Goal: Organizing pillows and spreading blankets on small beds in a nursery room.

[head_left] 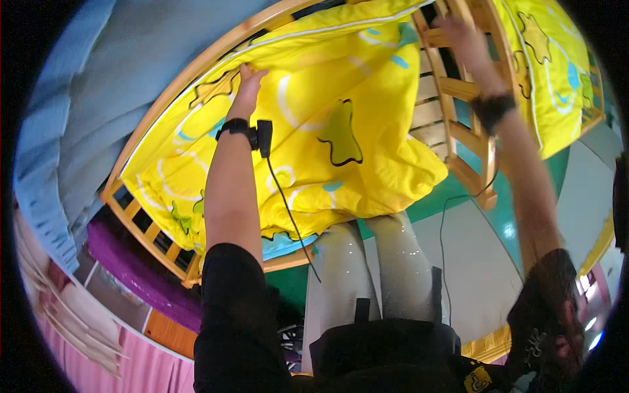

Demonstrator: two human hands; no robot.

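A yellow quilt with star shapes, white rings and blue patches covers most of a small wooden bed. My left hand is over the quilt's far left part, thumb held away from the fingers; nothing shows in it. At the far right, my right hand is smeared by motion next to the bed's slatted end rail, so its fingers cannot be read. The quilt's right side is drawn back from that rail, baring wooden slats. Its near edge hangs against my legs.
Another wooden bed with a yellow quilt adjoins on the right. Blue-grey cloth lies along the far left side. A purple mat is at the lower left. Thin cables trail from my wrist straps.
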